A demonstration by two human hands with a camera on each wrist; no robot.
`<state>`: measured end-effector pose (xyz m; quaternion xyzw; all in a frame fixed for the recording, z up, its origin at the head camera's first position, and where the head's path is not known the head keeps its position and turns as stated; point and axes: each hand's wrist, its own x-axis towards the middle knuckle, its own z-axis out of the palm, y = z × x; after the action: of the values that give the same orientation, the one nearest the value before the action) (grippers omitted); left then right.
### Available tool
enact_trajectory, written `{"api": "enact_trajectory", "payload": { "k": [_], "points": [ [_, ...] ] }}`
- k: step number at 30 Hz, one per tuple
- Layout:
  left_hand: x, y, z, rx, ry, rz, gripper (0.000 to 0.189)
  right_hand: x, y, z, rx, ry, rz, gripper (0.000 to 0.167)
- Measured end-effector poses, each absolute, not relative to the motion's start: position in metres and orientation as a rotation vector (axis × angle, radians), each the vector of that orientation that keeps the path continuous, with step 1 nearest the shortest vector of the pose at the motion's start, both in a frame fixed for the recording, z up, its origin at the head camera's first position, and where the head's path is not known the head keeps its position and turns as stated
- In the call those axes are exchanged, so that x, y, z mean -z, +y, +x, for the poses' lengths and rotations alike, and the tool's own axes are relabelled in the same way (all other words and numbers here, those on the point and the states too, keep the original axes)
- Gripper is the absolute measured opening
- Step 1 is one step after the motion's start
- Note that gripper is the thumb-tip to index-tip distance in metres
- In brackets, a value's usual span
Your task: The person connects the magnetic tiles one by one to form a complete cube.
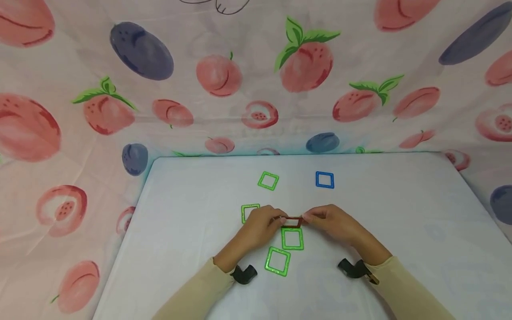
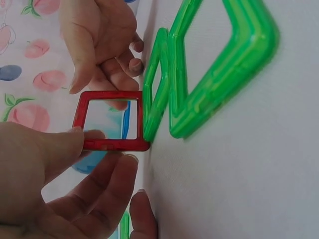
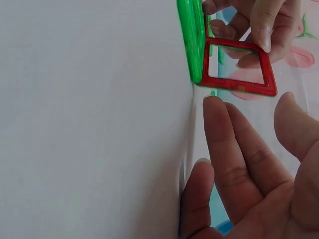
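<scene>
A red square magnetic tile [image 1: 294, 218] stands upright at the far edge of a flat green square tile [image 1: 292, 249], its lower edge touching it. My left hand [image 1: 259, 226] pinches the red tile's left side between thumb and fingers, as the left wrist view shows. Just off the tile's right side is my right hand [image 1: 334, 223]; the right wrist view shows its thumb and fingers [image 3: 222, 134] spread apart, holding nothing. Nearer me lies another green tile [image 1: 278, 272], close to the first. My left hand partly covers a third green tile [image 1: 242, 214].
Farther back on the white table [image 1: 192, 195] lie one more green tile [image 1: 274, 188] and a blue square tile [image 1: 325, 187]. A fruit-printed cloth [image 1: 224, 115] hangs behind the table's far edge. Black wrist devices [image 1: 245, 275] sit at both cuffs.
</scene>
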<state>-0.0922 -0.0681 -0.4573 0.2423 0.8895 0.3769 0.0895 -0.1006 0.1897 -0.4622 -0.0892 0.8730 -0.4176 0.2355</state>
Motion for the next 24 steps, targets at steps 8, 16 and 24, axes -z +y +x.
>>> {"api": "enact_trajectory", "payload": {
  "k": [8,16,24],
  "points": [
    [0.454,-0.070,-0.093,-1.135,2.680,0.640,0.016,0.450,0.192,-0.090,1.064,2.451,-0.148,0.036],
    [0.455,-0.069,-0.094,-1.143,2.779,0.609,0.014,0.438,0.178,-0.054,1.008,2.572,-0.492,0.022],
    [0.457,-0.067,-0.094,-1.157,2.806,0.604,0.015,0.441,0.146,-0.028,0.717,2.515,-0.937,0.025]
  ]
}}
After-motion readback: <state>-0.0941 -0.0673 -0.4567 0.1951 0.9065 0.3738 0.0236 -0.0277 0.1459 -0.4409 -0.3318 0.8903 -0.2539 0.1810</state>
